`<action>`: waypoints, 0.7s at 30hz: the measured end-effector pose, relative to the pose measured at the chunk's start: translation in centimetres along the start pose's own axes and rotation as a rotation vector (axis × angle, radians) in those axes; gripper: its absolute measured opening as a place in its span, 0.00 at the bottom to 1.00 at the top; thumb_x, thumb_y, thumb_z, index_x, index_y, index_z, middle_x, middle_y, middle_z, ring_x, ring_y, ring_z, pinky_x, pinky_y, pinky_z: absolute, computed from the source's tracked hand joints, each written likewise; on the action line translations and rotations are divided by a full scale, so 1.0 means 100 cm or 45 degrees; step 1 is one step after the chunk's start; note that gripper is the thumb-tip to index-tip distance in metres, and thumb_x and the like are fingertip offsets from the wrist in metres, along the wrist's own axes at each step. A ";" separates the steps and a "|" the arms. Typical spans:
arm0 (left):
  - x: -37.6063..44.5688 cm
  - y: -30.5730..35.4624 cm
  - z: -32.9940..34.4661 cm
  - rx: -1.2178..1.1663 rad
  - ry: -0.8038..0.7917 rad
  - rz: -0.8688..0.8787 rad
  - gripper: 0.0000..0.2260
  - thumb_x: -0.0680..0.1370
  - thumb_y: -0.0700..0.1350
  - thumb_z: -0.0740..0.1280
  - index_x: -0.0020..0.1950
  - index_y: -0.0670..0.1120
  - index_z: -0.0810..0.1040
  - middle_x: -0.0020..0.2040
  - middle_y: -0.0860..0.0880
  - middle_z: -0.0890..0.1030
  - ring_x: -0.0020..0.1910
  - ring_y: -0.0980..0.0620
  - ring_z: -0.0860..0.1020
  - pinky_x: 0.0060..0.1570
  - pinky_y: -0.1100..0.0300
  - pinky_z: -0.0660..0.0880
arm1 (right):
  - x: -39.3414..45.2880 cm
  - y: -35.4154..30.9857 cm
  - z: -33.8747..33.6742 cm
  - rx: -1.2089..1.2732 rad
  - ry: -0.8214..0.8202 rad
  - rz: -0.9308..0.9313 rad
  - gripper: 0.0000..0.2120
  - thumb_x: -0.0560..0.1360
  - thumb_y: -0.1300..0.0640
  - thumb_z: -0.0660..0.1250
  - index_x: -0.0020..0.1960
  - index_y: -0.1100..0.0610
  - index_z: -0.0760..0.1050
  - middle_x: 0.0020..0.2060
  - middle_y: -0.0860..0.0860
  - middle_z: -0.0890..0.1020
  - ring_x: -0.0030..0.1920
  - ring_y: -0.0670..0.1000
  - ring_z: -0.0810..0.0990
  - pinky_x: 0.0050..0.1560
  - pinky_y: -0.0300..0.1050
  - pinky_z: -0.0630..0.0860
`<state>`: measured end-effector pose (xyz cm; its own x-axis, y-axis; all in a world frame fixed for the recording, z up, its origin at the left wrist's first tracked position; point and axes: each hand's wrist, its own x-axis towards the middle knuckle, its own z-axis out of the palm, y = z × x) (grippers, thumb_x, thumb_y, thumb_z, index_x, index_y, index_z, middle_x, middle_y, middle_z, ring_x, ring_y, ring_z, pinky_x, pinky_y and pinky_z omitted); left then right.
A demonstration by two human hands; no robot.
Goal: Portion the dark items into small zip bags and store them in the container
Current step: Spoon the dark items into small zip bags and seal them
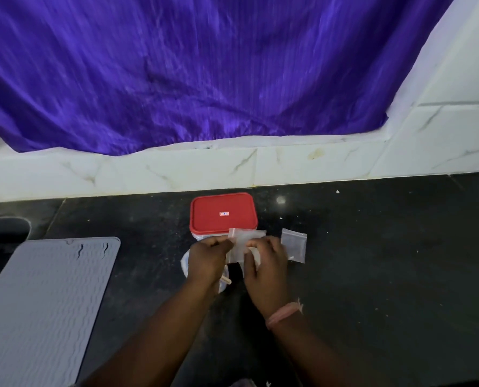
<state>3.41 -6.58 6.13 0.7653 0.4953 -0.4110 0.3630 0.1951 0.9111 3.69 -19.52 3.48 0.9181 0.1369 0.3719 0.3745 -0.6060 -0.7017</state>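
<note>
A clear container with a red lid (223, 215) stands on the dark counter, lid on. Just in front of it, my left hand (207, 262) and my right hand (266, 263) pinch a small clear zip bag (242, 243) between them, each at one side of its top. A second small zip bag (293, 248) lies flat on the counter to the right of my right hand. Under my left hand a white bowl (186, 265) is mostly hidden, with a wooden stick (227, 280) poking out. The dark items are not visible.
A grey ribbed mat (45, 300) lies on the counter at the left. White marble tiles (176, 171) form a low ledge behind the container, and a purple curtain (190, 65) hangs above it. The dark counter (386, 261) stretches to the right.
</note>
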 end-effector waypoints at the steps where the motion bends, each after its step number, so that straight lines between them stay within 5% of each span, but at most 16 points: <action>1: -0.001 0.003 -0.006 -0.079 -0.005 -0.030 0.04 0.76 0.36 0.72 0.48 0.37 0.86 0.43 0.41 0.87 0.45 0.43 0.85 0.49 0.55 0.82 | -0.001 -0.013 0.005 0.133 -0.042 -0.002 0.05 0.77 0.59 0.65 0.51 0.51 0.76 0.51 0.45 0.75 0.51 0.45 0.76 0.53 0.44 0.75; 3: -0.007 0.007 -0.014 -0.195 -0.016 -0.110 0.05 0.76 0.35 0.73 0.49 0.35 0.85 0.41 0.38 0.85 0.38 0.46 0.84 0.41 0.59 0.81 | -0.003 -0.030 0.015 0.318 -0.092 0.097 0.06 0.78 0.60 0.67 0.51 0.51 0.76 0.48 0.44 0.78 0.48 0.41 0.78 0.50 0.44 0.78; 8: -0.011 0.006 -0.042 -0.419 -0.081 -0.196 0.13 0.73 0.39 0.77 0.50 0.29 0.83 0.49 0.27 0.82 0.43 0.40 0.79 0.50 0.47 0.77 | -0.004 -0.051 0.030 0.511 -0.109 0.298 0.09 0.75 0.64 0.69 0.48 0.50 0.79 0.43 0.43 0.83 0.46 0.43 0.82 0.50 0.49 0.81; 14: -0.010 0.008 -0.070 -0.499 -0.178 -0.194 0.25 0.67 0.46 0.80 0.52 0.26 0.80 0.47 0.31 0.82 0.46 0.39 0.79 0.53 0.47 0.78 | -0.004 -0.075 0.032 0.505 -0.197 0.262 0.07 0.76 0.63 0.69 0.45 0.53 0.83 0.39 0.43 0.85 0.43 0.42 0.83 0.48 0.44 0.81; 18: -0.011 0.015 -0.082 -0.519 -0.262 -0.294 0.11 0.73 0.43 0.75 0.44 0.34 0.81 0.40 0.38 0.83 0.38 0.46 0.82 0.40 0.58 0.82 | -0.002 -0.085 0.030 0.557 -0.314 0.268 0.07 0.76 0.62 0.68 0.47 0.54 0.84 0.40 0.44 0.86 0.44 0.43 0.84 0.50 0.44 0.81; 21: -0.011 0.015 -0.092 -0.508 -0.274 -0.347 0.10 0.73 0.44 0.74 0.45 0.38 0.81 0.40 0.42 0.83 0.40 0.49 0.82 0.47 0.57 0.81 | -0.002 -0.089 0.028 0.591 -0.360 0.329 0.05 0.75 0.59 0.71 0.48 0.53 0.85 0.41 0.45 0.86 0.46 0.44 0.84 0.52 0.46 0.82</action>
<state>-1.75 0.93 8.26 0.7785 0.2053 -0.5931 0.3652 0.6205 0.6940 0.48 -11.91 7.94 0.9620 0.2723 0.0223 0.0933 -0.2508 -0.9635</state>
